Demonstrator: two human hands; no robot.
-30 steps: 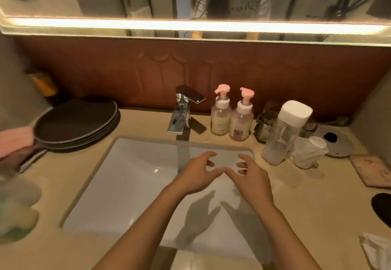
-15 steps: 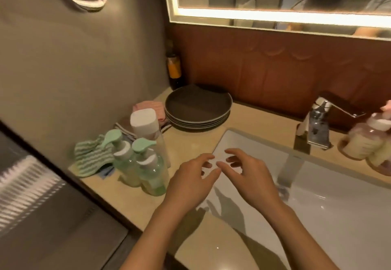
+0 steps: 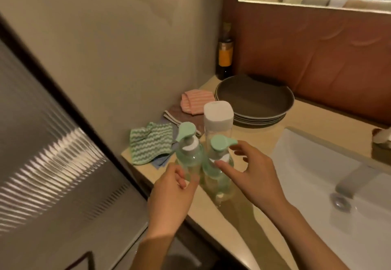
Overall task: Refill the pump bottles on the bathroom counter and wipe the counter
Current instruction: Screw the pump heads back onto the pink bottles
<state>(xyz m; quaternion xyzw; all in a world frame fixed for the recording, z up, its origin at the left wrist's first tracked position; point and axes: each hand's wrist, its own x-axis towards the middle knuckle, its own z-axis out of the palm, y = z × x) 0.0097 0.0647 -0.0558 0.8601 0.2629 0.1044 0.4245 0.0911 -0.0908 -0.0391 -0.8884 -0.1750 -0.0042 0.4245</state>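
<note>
Two clear pump bottles with mint-green pump heads stand side by side near the counter's left end, the left bottle (image 3: 188,153) and the right bottle (image 3: 219,185). A taller clear bottle with a white cap (image 3: 218,115) stands just behind them. My left hand (image 3: 172,191) hovers in front of the left bottle's lower part, fingers loosely curled; I cannot see whether they touch it. My right hand (image 3: 254,174) is spread around the right bottle's neck, thumb in front and fingers behind, without closing. A green striped cloth (image 3: 151,140) lies to the bottles' left.
A pink cloth (image 3: 195,100) lies on folded cloths by the wall. Stacked dark plates (image 3: 254,98) sit behind, with a dark orange-labelled bottle (image 3: 225,58) in the corner. The white sink (image 3: 317,174) is right. A ribbed glass door (image 3: 42,164) borders the beige counter (image 3: 228,223).
My view swung left from the sink and pink pump bottles to the counter's left end. Both hands moved left from over the sink to the green pump bottles.
</note>
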